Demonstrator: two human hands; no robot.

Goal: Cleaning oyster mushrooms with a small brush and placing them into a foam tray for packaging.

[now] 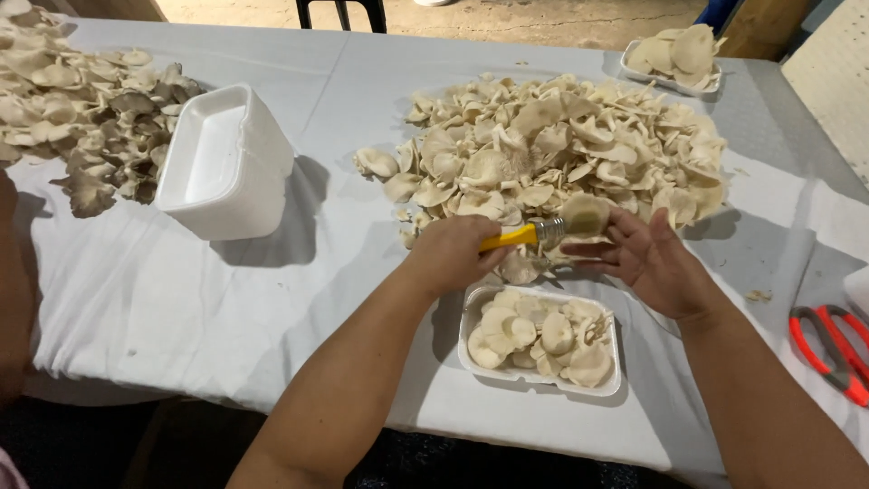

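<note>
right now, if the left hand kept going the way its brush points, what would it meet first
The left hand aims its yellow-handled brush rightward; the bristles already touch the mushroom in the right hand's fingers. Depth is unclear, but that mushroom likely comes first.

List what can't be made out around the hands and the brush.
- Head view: rear of the yellow-handled brush, hidden inside the left hand.
- Pale mushroom cap held by the right hand: blurred, bristles merge with it.
- Red-handled scissors: cut off by the right edge.
</note>
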